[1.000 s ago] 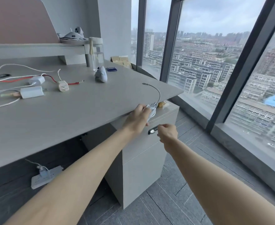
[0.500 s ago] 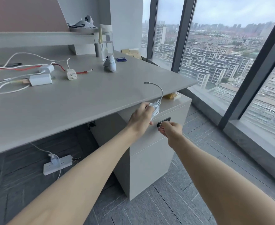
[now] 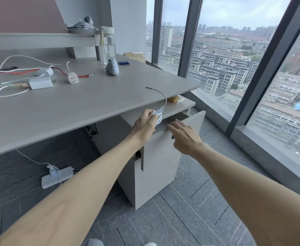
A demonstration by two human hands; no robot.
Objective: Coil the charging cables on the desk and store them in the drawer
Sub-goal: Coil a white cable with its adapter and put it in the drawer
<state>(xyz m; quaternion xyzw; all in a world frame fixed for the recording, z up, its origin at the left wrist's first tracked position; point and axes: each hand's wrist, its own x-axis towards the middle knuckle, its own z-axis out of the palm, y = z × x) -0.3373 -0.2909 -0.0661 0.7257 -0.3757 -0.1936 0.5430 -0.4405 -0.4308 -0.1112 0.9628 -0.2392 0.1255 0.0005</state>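
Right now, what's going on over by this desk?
A person is putting cables away. The left hand holds a coiled white cable, one end sticking up, just above the drawer, which stands partly open under the desk. The right hand lies with straight fingers at the drawer front's top edge. Several more cables and chargers lie uncoiled on the desk.
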